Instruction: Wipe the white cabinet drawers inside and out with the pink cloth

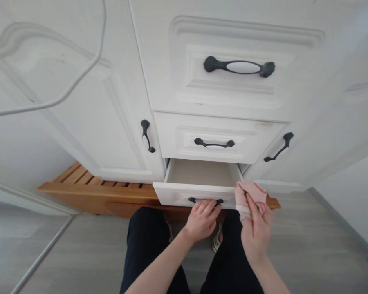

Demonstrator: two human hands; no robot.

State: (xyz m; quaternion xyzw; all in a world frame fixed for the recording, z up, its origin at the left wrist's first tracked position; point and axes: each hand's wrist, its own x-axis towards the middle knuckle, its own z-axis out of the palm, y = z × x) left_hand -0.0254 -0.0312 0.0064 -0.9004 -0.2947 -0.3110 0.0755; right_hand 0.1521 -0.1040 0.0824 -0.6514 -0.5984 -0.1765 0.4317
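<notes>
The lowest drawer (171, 195) of a white cabinet is pulled out, and its pale inside shows. My left hand (203, 220) has its fingers wrapped round the dark handle (219, 201) on that drawer's front. In my right hand (256, 230) is a folded pink cloth (248, 195), pinched between the fingers. The cloth lies against the right end of the drawer's front edge and covers that corner.
Two closed drawers with dark handles sit above, the middle drawer (184, 134) nearest. Cabinet doors flank them, the left with an upright handle (146, 136). A slatted wooden bench (119, 194) runs beneath the cabinet. A white cable (79, 77) hangs at upper left.
</notes>
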